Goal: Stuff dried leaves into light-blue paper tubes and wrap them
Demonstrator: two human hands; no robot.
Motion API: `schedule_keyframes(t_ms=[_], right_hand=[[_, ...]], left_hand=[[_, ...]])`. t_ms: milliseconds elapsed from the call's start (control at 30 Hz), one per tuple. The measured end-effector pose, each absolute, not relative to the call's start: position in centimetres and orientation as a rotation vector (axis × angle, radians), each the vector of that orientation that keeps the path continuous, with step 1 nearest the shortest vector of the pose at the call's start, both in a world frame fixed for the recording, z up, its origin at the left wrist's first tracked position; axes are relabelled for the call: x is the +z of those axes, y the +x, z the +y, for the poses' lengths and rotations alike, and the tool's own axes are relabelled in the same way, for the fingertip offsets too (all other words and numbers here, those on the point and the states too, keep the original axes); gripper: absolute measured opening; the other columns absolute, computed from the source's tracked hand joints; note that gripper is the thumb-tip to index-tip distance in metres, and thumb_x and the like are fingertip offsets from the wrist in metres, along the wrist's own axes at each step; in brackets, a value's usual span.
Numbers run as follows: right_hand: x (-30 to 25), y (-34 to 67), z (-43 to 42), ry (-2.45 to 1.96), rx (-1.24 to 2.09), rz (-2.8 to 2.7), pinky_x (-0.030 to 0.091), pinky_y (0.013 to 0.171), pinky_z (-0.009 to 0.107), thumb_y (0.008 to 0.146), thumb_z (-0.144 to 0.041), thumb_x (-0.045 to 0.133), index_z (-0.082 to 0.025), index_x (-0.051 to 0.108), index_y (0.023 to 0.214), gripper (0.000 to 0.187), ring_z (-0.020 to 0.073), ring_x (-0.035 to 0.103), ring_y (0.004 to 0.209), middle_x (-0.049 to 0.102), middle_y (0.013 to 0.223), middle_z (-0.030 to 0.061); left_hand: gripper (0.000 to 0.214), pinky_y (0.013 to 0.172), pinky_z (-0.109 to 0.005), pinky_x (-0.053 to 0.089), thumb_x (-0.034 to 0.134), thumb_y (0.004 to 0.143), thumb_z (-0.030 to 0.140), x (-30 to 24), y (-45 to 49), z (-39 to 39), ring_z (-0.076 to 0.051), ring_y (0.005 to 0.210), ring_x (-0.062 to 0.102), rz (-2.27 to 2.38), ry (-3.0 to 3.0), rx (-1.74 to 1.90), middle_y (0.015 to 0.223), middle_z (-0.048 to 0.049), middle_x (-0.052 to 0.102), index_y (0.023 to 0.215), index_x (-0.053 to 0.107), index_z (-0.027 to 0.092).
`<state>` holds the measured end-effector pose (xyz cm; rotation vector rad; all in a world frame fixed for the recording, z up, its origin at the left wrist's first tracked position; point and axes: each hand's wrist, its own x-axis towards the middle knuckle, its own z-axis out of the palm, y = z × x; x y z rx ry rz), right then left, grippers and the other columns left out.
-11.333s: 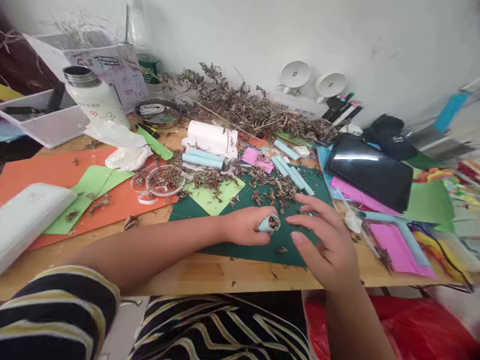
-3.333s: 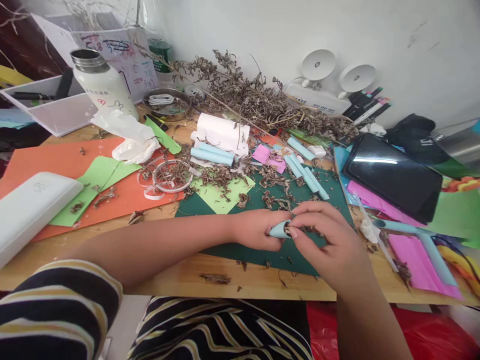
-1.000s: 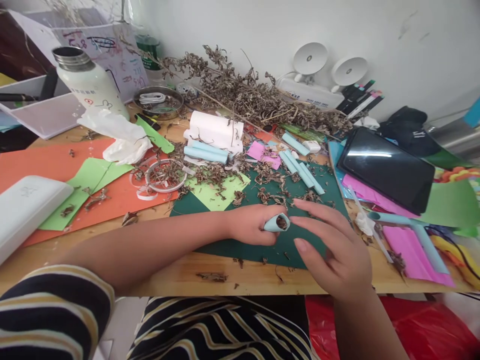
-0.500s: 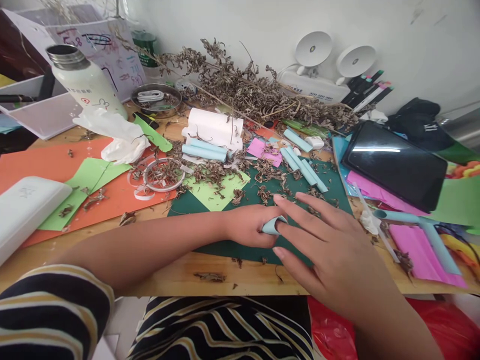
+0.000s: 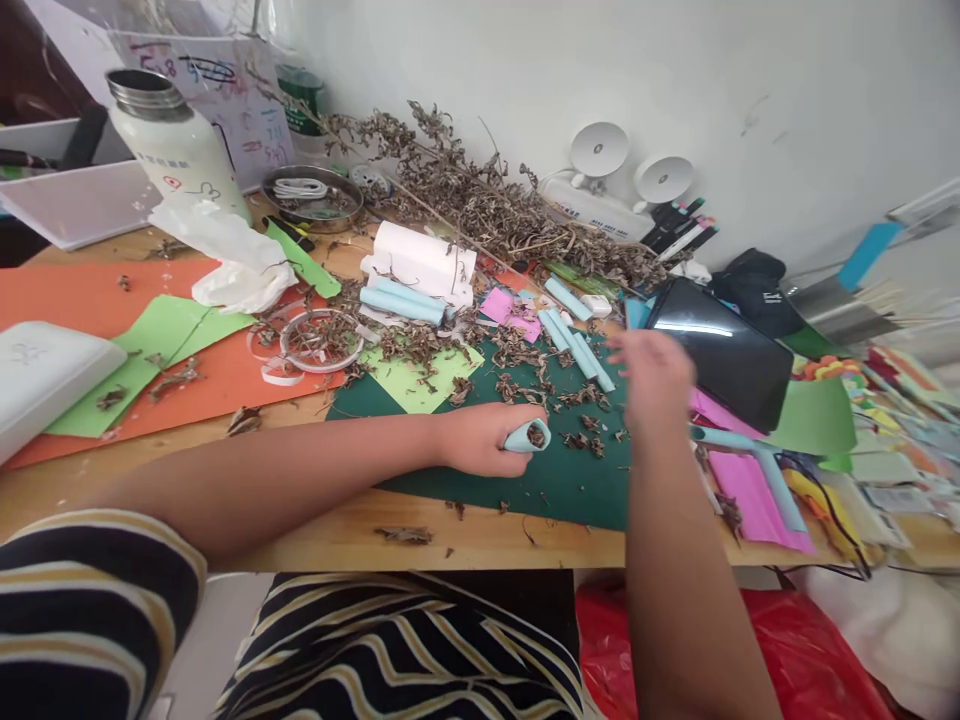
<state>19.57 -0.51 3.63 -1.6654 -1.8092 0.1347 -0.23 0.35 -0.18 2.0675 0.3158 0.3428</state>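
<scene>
My left hand (image 5: 480, 440) is wrapped round a light-blue paper tube (image 5: 517, 438), whose open end faces right. Crumbled dried leaves (image 5: 536, 436) show inside that end. Apart from the tube, my right hand (image 5: 658, 380) hangs over the right side of the dark green mat (image 5: 480, 500), near the tablet. Motion smears its fingers, so whether they hold anything is unclear. Loose dried leaves (image 5: 585, 440) lie scattered on the mat. Beyond them rest several rolled blue paper tubes (image 5: 577, 345) and a light-green paper sheet (image 5: 416, 385).
A heap of dried branches (image 5: 487, 195) lies along the wall. At the left stand a white bottle (image 5: 180, 150) and a white case (image 5: 52, 385). A roll of tape (image 5: 322, 368) lies mid-left. A black tablet (image 5: 720, 350) and pink paper (image 5: 750, 490) occupy the right.
My right hand has moved away from the tube's mouth, to the right and farther back. My left hand still grips the tube, whose leaf-filled opening now shows. The view has turned rightward.
</scene>
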Motion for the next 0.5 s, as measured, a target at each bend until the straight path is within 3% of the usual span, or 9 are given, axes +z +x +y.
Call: schedule_keyframes(t_ms=[167,333,500], right_hand=[[1.0,17.5,3.5,-1.910,0.212,-2.055,0.038,0.058,0.029,0.068,-0.035,0.052,-0.020,0.062,0.078,0.021,0.0183,0.052,0.066,0.060,0.082,0.0073],[1.1,16.8,4.2,-1.990,0.220,-2.135,0.033,0.057,0.027,0.069,-0.022,0.047,-0.019,0.058,0.065,0.011,0.0179,0.050,0.069,0.057,0.078,0.0074],[2.9,17.8,2.8,-1.998,0.237,-1.984,0.034,0.056,0.028,0.073,-0.031,0.044,-0.019,0.055,0.073,0.017,0.0160,0.048,0.063,0.056,0.077,0.0056]], left_hand=[[0.014,0.053,-0.018,0.036,0.043,0.064,0.014,-0.2,-0.2,0.3,-0.008,0.057,0.047,0.302,2.091,0.392,0.067,0.0027,0.052,0.076,0.037,0.018],[0.015,0.049,-0.018,0.033,0.044,0.062,0.014,-0.4,-0.1,0.4,-0.008,0.053,0.044,0.273,2.081,0.412,0.061,0.0042,0.048,0.075,0.037,0.018],[0.013,0.049,-0.018,0.034,0.045,0.063,0.016,-0.5,-0.1,0.5,-0.009,0.055,0.045,0.284,2.058,0.405,0.063,0.0039,0.048,0.075,0.037,0.019]])
